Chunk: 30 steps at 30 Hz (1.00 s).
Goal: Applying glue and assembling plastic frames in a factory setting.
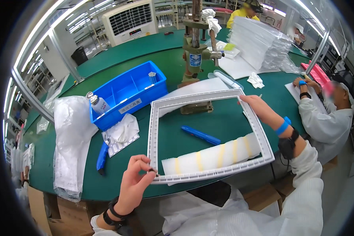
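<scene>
I hold a light grey rectangular plastic frame (153, 133) tilted above the green table. My right hand (259, 108) grips its upper right corner, thumb and fingers around the rim. At the lower left corner, my left hand (135, 183) is closed in a pinch on a small dark piece (152, 170), too small to name, against the frame. Through the opening I see a blue marker pen (200, 135) and a white foam strip with yellow tape bands (208, 157), both on the table.
A green bench press (194, 59) stands beyond the frame. To the left are a blue divided bin (153, 93) with bottles, a white cloth (128, 126), a blue-handled tool (102, 157) and plastic-wrapped sheets (70, 145). White wrapped stacks (255, 43) stand far right; a co-worker (326, 114) sits at right.
</scene>
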{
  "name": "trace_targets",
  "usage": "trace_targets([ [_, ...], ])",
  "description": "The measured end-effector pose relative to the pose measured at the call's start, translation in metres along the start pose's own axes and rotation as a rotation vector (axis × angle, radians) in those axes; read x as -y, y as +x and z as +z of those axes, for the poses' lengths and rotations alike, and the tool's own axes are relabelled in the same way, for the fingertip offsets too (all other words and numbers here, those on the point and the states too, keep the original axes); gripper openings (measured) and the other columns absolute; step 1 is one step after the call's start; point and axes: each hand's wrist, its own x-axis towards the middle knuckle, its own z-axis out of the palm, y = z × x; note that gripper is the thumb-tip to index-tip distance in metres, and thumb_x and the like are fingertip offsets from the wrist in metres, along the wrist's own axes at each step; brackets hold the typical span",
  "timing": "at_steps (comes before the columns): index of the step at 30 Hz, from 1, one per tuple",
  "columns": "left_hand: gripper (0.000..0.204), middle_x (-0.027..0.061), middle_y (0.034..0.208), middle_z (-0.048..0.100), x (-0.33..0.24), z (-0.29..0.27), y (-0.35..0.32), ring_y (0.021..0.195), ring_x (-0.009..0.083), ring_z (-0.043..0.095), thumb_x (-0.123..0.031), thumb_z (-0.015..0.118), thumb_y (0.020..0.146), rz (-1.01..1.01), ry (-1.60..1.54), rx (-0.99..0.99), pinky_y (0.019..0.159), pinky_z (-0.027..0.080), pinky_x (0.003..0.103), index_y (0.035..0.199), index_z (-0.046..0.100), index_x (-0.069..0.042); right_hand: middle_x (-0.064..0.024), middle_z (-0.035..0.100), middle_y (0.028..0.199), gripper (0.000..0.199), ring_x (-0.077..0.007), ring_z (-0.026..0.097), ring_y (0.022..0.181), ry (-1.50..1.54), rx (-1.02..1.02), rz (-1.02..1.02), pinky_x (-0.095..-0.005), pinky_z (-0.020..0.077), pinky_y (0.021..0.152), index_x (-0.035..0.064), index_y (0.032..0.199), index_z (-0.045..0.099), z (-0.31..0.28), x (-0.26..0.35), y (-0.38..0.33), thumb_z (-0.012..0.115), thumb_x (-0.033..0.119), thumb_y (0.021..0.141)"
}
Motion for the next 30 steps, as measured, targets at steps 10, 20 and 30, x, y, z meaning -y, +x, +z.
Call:
trace_targets([
  [10,0.008,0.0073,0.117,0.047,0.022,0.006,0.044,0.100,0.0137,0.054,0.002,0.060,0.086,-0.023,0.174,-0.017,0.088,0.046,0.028,0.090,0.054,-0.001,-0.0131,0.065,0.079,0.053,-0.0245,0.063,0.069,-0.279,-0.074,-0.018,-0.0381,0.0505,0.065,-0.0054,0.099,0.062,0.008,-0.014,0.051,0.052,0.047,0.095],
  [20,0.017,0.0090,0.084,0.070,-0.009,0.044,0.215,0.081,0.0155,0.067,-0.012,0.068,0.087,0.329,0.583,0.050,0.075,0.051,0.028,0.095,0.067,0.003,-0.0073,0.061,0.079,0.038,-0.0142,0.057,0.074,-0.341,-0.474,-0.765,-0.0281,0.0468,0.070,0.0039,0.100,0.063,-0.021,0.158,0.084,0.051,0.040,0.096],
  [30,0.022,0.0139,0.086,0.073,0.048,0.061,0.310,0.079,0.0205,0.070,-0.014,0.072,0.083,0.348,0.482,-0.047,0.072,0.052,0.031,0.096,0.072,0.003,-0.0244,0.067,0.096,0.041,-0.0376,0.063,0.093,-0.045,-0.662,-0.785,-0.0425,0.0487,0.083,-0.0040,0.098,0.065,0.011,0.246,0.218,0.055,0.035,0.089],
])
